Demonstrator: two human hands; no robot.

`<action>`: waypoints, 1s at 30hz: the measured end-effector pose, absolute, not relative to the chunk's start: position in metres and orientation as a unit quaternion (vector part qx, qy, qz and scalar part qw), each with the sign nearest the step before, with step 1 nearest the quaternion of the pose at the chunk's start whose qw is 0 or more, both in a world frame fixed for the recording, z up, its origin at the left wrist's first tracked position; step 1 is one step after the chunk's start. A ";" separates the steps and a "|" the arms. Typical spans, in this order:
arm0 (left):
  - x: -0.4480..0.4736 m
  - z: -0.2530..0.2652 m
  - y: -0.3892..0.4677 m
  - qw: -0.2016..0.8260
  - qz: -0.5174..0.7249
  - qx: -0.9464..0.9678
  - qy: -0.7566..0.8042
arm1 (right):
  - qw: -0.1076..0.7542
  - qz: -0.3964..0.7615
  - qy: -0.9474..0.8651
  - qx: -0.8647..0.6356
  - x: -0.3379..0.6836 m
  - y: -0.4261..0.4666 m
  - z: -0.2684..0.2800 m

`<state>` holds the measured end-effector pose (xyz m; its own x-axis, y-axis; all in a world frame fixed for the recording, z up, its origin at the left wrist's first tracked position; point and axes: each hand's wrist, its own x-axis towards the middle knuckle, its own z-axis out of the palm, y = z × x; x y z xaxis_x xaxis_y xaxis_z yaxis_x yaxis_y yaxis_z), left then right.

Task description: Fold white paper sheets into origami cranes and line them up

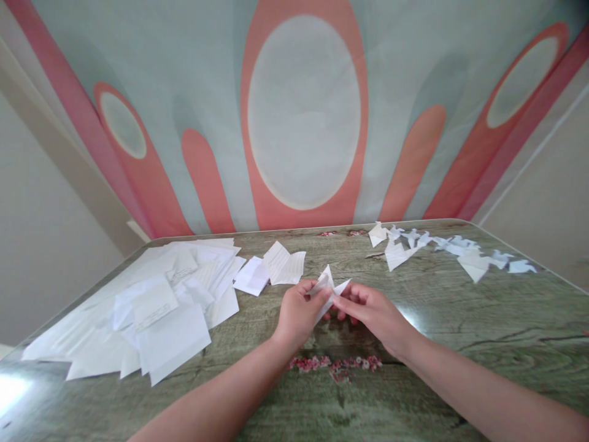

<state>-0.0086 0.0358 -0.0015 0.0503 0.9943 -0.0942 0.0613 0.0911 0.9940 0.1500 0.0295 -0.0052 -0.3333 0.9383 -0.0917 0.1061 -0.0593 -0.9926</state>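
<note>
A partly folded piece of white paper [326, 281] is held up between both hands above the middle of the table, its pointed tips sticking upward. My left hand [298, 310] pinches its left side, thumb across the front. On the right, my right hand [368, 309] grips the lower right part with thumb and fingers; some of its fingers are hidden behind the paper. Just beyond my left hand lie a creased lined sheet [281, 264] and a small white square of paper [251, 275], both on the table.
A large spread pile of white paper sheets [179, 344] covers the table's left side. Several folded paper figures [460, 245] stand in a row at the back right. The wood-patterned table [460, 319] meets a patterned wall [304, 110] behind.
</note>
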 end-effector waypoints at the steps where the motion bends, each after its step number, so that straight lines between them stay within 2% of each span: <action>1: -0.008 -0.002 0.035 0.515 0.445 0.510 0.525 | 0.363 0.566 -0.580 -0.460 0.150 0.030 -0.006; 10: -0.015 -0.004 0.038 0.548 0.397 0.543 0.496 | 0.328 0.421 -0.652 -0.538 0.156 0.032 -0.003; 20: -0.016 -0.004 0.040 0.605 0.463 0.415 0.498 | 0.376 0.562 -0.625 -0.390 0.157 0.040 -0.011; 26: -0.008 0.001 0.031 0.634 0.464 0.391 0.480 | 0.400 0.519 -0.607 -0.450 0.151 0.035 -0.012; 30: -0.009 -0.002 0.033 0.611 0.469 0.407 0.491 | 0.403 0.499 -0.602 -0.476 0.152 0.035 -0.011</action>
